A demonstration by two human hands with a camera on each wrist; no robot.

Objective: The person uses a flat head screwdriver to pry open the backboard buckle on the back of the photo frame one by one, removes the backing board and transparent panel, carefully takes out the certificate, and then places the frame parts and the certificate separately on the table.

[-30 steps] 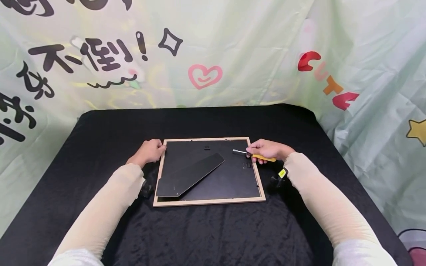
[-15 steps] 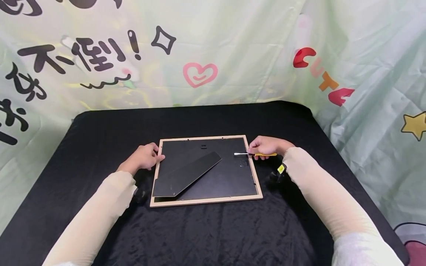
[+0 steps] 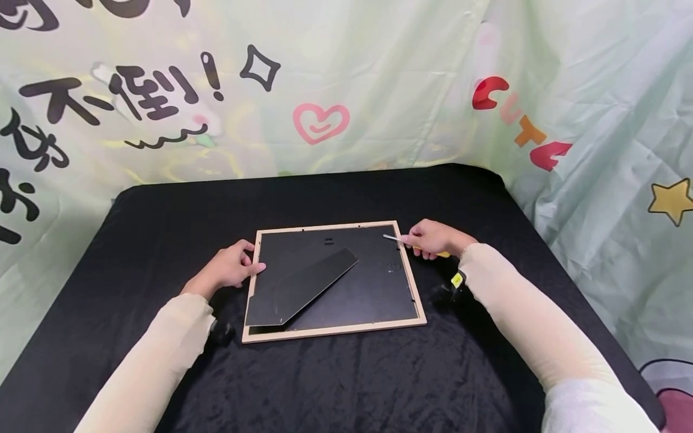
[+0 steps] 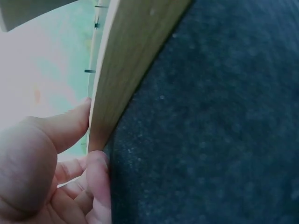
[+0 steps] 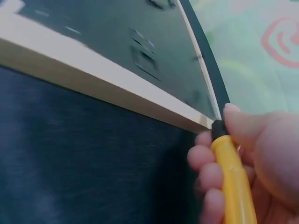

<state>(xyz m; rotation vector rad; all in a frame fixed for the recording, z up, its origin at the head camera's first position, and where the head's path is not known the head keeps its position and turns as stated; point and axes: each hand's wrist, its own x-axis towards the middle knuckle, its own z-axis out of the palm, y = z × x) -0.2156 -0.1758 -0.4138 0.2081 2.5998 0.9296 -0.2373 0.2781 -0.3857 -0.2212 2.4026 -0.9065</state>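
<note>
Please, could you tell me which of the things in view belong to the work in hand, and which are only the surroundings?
Belong to the work:
wooden picture frame, back side up, its edge held by the left hand
black easel stand on its back
yellow-handled screwdriver, held in the right hand

Only surroundings:
black tablecloth
printed fabric backdrop

A pale green curtain (image 3: 395, 78) fills the top of the frame, with black writing (image 3: 162, 112) at upper left and a gold star (image 3: 671, 201) at right; a black-covered table (image 3: 346, 385) extends below.
</note>
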